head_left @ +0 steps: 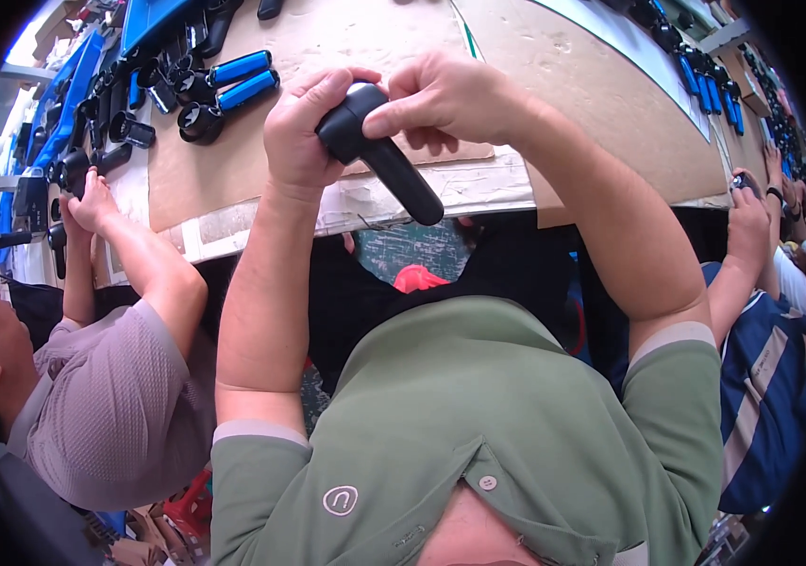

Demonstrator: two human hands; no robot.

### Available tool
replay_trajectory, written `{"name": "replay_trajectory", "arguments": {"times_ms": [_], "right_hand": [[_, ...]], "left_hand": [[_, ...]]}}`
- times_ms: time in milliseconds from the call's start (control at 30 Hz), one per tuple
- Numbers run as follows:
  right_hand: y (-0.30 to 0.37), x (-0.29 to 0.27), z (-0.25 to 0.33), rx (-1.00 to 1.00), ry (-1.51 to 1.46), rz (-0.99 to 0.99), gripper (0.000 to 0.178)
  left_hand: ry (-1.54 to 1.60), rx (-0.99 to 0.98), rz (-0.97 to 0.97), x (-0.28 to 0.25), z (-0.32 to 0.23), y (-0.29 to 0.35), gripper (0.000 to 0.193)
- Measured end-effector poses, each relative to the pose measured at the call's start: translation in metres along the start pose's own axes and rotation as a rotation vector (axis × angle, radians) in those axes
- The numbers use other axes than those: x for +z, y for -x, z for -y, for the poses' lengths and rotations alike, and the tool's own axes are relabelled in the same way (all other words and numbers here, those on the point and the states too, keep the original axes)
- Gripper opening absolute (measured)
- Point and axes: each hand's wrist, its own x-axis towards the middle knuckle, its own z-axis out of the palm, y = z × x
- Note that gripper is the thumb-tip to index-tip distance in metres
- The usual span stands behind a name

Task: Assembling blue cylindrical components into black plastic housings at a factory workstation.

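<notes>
A black hair-dryer-shaped device (pixel 398 179), with a rounded head and a long handle, is held up over the front edge of the table. Its handle slants down to the right, toward me. My left hand (pixel 301 137) is closed around the head from the left. From the right, my right hand (pixel 460 102) presses its thumb against the head near where the handle joins; its index finger reaches the head's far side and its other fingers are curled. The far side of the head is partly hidden by my fingers.
Two blue-and-black handled parts (pixel 244 80) lie on the cardboard-topped table (pixel 219 179) at the left, beside several black housings (pixel 200 123). More blue-handled pieces (pixel 705 85) stand at the far right. A co-worker (pixel 120 396) works at my left, another (pixel 762 377) at my right.
</notes>
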Motion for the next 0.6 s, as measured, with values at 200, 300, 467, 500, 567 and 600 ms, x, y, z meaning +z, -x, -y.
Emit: {"name": "replay_trajectory", "arguments": {"times_ms": [200, 300, 467, 500, 567, 600], "right_hand": [[-0.017, 0.015, -0.008, 0.03, -0.008, 0.041, 0.036], [-0.021, 0.016, -0.011, 0.012, -0.018, 0.029, 0.036], [-0.016, 0.02, -0.018, -0.013, -0.096, -0.047, 0.035], [-0.014, 0.02, -0.02, -0.026, -0.102, -0.037, 0.035], [-0.003, 0.021, -0.025, 0.123, -0.256, -0.052, 0.034], [0.004, 0.021, -0.027, 0.194, -0.336, -0.061, 0.034]], "left_hand": [[0.079, -0.097, -0.019, -0.014, 0.013, -0.002, 0.037], [0.159, -0.101, -0.094, -0.016, 0.017, -0.001, 0.038], [0.245, -0.094, -0.074, -0.015, 0.017, -0.002, 0.041], [0.241, -0.096, -0.085, -0.017, 0.018, -0.003, 0.041], [0.228, -0.088, -0.055, -0.024, 0.021, -0.002, 0.042], [0.215, -0.084, -0.039, -0.028, 0.021, -0.003, 0.042]]}}
